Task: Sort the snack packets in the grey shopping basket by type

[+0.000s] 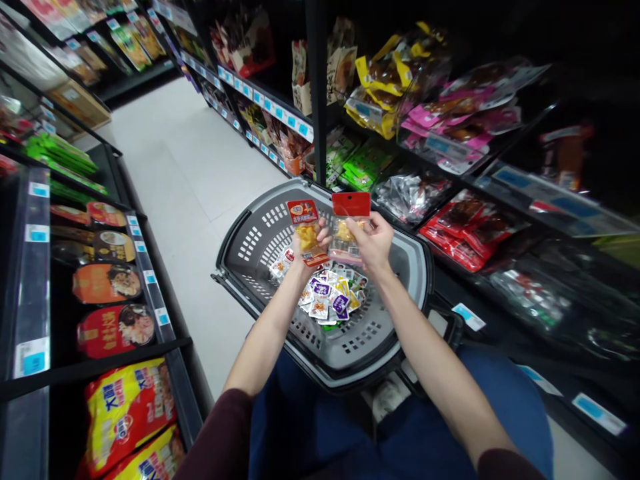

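My left hand point(305, 250) is closed around a red snack packet point(303, 213) with yellowish food showing through its clear window. Beside it, my right hand point(374, 243) pinches another packet point(351, 203), which has a red top strip with a hang hole and a clear front. Both packets are upright, side by side above a grey shopping basket point(260, 230) with slotted walls. In the bottom of the basket lies a pile of small sachets point(320, 297), mostly white with purple, yellow and green ones among them.
To the right, shelves hold yellow packs point(385, 80), pink packs point(465, 113), green packs point(367, 163) and red packs point(473, 227). Left shelves carry round-lidded tubs point(115, 330) and yellow-red bags point(130, 410). A pale aisle floor point(165, 153) runs between them. My blue-clothed legs point(310, 420) flank the basket's near side.
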`<state>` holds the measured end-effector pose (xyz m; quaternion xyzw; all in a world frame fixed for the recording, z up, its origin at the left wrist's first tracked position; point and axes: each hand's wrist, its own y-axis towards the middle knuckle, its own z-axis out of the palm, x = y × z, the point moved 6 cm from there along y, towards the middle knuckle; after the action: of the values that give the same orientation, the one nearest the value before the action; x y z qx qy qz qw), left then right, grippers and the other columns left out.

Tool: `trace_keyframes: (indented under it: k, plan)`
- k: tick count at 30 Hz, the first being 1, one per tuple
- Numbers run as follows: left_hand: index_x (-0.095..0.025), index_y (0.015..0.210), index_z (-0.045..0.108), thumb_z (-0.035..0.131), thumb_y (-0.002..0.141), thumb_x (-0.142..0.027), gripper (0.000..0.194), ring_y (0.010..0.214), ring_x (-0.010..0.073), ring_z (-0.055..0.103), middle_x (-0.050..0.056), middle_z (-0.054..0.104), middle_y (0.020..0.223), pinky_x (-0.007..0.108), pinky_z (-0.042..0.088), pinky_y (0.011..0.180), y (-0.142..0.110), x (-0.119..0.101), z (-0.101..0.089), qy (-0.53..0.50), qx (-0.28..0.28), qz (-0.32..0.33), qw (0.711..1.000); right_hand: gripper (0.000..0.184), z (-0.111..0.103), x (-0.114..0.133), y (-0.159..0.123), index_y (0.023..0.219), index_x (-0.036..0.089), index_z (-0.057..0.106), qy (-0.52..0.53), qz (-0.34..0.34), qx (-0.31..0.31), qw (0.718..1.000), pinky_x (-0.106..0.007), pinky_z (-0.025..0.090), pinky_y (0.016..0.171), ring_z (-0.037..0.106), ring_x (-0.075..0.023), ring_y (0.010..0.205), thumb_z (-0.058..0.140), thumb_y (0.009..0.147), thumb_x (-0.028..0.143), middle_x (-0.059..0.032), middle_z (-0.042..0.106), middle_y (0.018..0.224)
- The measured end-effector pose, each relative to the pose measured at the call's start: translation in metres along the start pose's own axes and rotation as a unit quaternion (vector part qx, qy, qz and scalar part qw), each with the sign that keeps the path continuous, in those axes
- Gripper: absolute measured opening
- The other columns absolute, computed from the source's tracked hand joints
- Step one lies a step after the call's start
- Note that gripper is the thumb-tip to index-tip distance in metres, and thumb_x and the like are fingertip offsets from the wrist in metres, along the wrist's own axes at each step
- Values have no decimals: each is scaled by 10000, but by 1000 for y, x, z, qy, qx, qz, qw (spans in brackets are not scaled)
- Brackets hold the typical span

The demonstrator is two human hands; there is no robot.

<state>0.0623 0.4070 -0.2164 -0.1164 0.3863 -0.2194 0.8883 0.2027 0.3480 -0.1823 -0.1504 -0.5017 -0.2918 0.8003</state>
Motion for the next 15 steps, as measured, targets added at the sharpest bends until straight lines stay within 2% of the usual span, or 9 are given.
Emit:
trace_keyframes:
  k: [3, 5, 7, 12, 15]
  plan:
    - [-217, 913, 624, 528, 908, -519, 317, 486, 115, 493, 11, 592, 656, 240, 400, 447, 4, 11, -1, 7, -10, -31, 999, 177, 4, 1, -5, 815, 250, 719, -49, -27, 3, 998, -305, 515, 842, 622, -176, 821, 833, 681, 226, 15, 696, 828]
    - [-201, 850, 619, 536, 906, -508, 323, 544, 134, 566, 9, 601, 643, 255, 473, 519, 7, 21, 0, 8, -10, -57, 998, 152, 11, 3, -9, 823, 259, 737, -94, -35, 26, 995, -316, 506, 857, 594, -191, 832, 823, 699, 243, 7, 675, 825]
    - [-185, 787, 598, 550, 908, -455, 300, 611, 148, 621, 11, 618, 650, 259, 508, 585, 9, 27, 0, 1, -17, -68, 998, 148, 20, 5, -14, 857, 267, 759, -135, -39, 70, 988, -327, 501, 873, 579, -205, 859, 815, 721, 280, -12, 665, 865]
    - [-174, 744, 580, 527, 924, -397, 292, 608, 143, 634, -10, 570, 589, 246, 520, 608, 10, 25, -13, -14, -87, -54, 995, 234, 42, -2, -24, 994, 276, 773, -168, -7, 247, 954, -356, 526, 847, 607, -224, 989, 640, 897, 443, -64, 650, 1111]
    - [-179, 814, 631, 544, 913, -444, 296, 740, 200, 697, 24, 644, 683, 304, 565, 677, 8, 22, -13, -2, -74, -50, 996, 242, 43, -8, -23, 1023, 288, 762, -188, -8, 259, 947, -367, 545, 796, 612, -217, 947, 700, 851, 447, -69, 621, 1173]
